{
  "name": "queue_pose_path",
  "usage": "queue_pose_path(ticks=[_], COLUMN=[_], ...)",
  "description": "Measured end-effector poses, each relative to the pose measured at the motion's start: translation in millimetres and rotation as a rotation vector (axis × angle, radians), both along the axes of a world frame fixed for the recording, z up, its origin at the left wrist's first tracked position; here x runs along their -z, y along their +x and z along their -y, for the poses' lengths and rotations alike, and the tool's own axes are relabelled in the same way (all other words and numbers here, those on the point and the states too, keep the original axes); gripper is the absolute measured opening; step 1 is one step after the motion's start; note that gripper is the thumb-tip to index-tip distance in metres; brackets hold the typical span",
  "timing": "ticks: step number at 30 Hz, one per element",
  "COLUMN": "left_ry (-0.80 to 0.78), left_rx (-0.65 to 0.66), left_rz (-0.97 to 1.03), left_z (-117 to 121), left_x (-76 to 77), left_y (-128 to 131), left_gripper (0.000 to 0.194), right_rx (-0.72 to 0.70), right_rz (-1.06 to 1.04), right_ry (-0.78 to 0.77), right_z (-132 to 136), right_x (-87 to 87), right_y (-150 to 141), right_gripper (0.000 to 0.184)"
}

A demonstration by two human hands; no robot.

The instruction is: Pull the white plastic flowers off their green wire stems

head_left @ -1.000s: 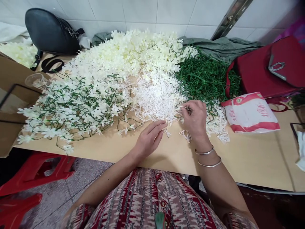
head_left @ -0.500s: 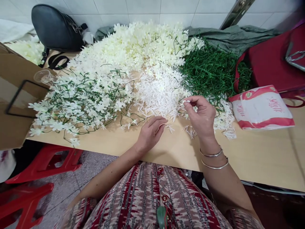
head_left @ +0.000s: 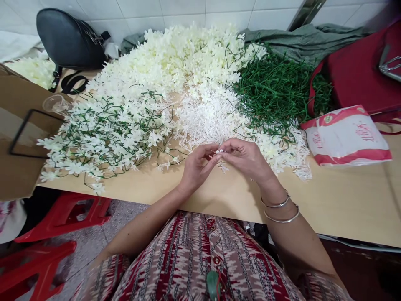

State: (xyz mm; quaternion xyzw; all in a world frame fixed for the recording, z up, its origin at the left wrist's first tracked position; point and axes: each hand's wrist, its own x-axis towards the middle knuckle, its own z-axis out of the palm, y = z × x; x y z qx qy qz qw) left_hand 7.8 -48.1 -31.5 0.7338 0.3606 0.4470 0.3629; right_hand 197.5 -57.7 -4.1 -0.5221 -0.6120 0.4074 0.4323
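Observation:
My left hand (head_left: pixel 196 169) and my right hand (head_left: pixel 246 159) meet fingertip to fingertip just above the front of the table. Small white pieces (head_left: pixel 219 151) show between their pinched fingers. The left one seems to pinch a thin white stick, mostly hidden by the fingers. What my right fingers hold looks like a small white petal piece, too small to make out fully. Behind the hands lies a heap of thin white sticks (head_left: pixel 205 119). White artificial flowers on green stems (head_left: pixel 109 129) are piled to the left, and loose cream flower heads (head_left: pixel 184 54) at the back.
Green plastic stems (head_left: pixel 275 90) are heaped at the back right, beside a red bag (head_left: pixel 354 71) and a white-and-red packet (head_left: pixel 347 136). A black bag (head_left: pixel 70 39) stands at the back left. A cardboard box (head_left: pixel 21 159) borders the left side, with red stools (head_left: pixel 65 217) below.
My right hand has come left and down from the edge of the stick heap to my left fingertips, bringing a small white piece. My left hand has shifted slightly.

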Motion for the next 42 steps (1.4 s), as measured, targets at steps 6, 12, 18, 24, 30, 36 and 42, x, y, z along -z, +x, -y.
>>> queue_pose_path(ticks=[6, 12, 18, 24, 30, 36, 42], left_ry=[-0.209, -0.185, -0.339, -0.418, -0.381, -0.351, -0.333], left_rx=[-0.065, -0.016, -0.108, -0.148, -0.184, -0.209, -0.23], left_rz=[0.103, 0.114, 0.273, 0.368, 0.317, 0.275, 0.27], left_z=[0.0, 0.5, -0.1, -0.8, -0.1, 1.2, 2.7], left_x=[8.2, 5.9, 9.5, 4.2, 4.0, 8.4, 11.7], left_y=[-2.0, -0.9, -0.8, -1.0, -0.5, 2.9, 5.5], left_gripper=[0.022, 0.021, 0.023, 0.03, 0.032, 0.034, 0.032], right_rx=[0.01, -0.028, -0.03, -0.345, -0.357, -0.083, 0.115], right_rz=[-0.096, -0.07, 0.116, 0.483, 0.697, 0.408, 0.097], right_ry=[-0.043, -0.004, 0.098, 0.168, 0.177, 0.198, 0.18], right_z=[-0.1, 1.5, 0.6, 3.2, 4.5, 4.3, 10.4], right_x=[-0.7, -2.3, -7.3, -11.1, -8.2, -5.4, -12.0], right_y=[6.3, 1.3, 10.5, 13.0, 4.8, 6.9, -7.4], right_gripper=[0.007, 0.004, 0.002, 0.011, 0.019, 0.011, 0.006])
